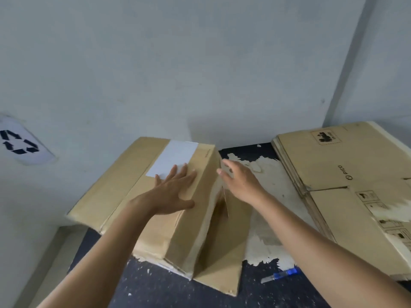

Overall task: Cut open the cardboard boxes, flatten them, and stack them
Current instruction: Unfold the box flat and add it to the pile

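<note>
Cardboard is being flattened at this stage: the brown box (133,185) is lying on the dark work surface (155,292), directly under the left fingers (184,172). It is being pressed down while part of its body is standing raised as a sloped wall between the two hands. Its near end is judged to be cut open already — a loose flap (222,274) is lying flat on the surface, nearer the camera than the right wrist. Flattening is judged to be only partly done, and stacking of this box is not yet done. A stack of flattened boxes (329,165) is lying to the right of the right fingers (226,165), well apart from them, and is taken as the destination. A blue-handled knife (280,276) is lying unheld on the surface, below the right forearm.

The left hand (172,192) is being held palm-down on the top panel, with the fingers straight and close together and the thumb spread toward the box edge. Its fingertips are touching the lower edge of the white label (173,156), and nothing is being gripped. The right hand (240,178) is being held open, fingers spread and slightly bent, just beside the upper right corner of the box — whether its fingertips are touching the cardboard cannot be told.
</note>
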